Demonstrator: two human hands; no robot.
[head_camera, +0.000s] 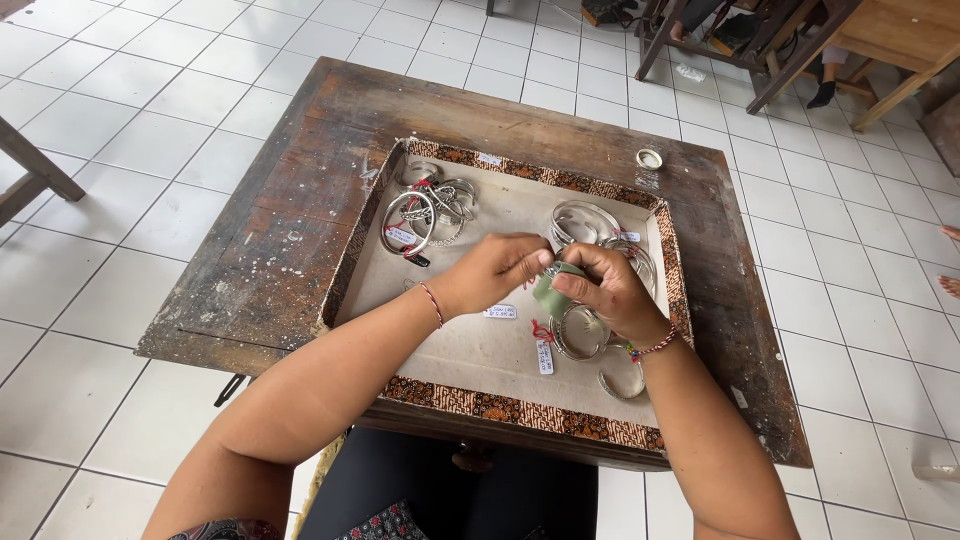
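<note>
A silver bangle (580, 332) with a red-strung tag is gripped in the closed right hand (610, 292) above a tray (520, 410). A green cloth (550, 290) is pinched against it by the closed left hand (490, 272). More bangles (425, 215) are heaped in the tray's far left corner.

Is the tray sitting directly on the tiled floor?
No, the tray rests on a worn wooden table, with the floor tiles below and around it.

Table: worn dark wooden table (290, 240) on white tiled floor (120, 130)
On it: batik-edged tray (520, 410), small round tin lid (650, 158)
</note>
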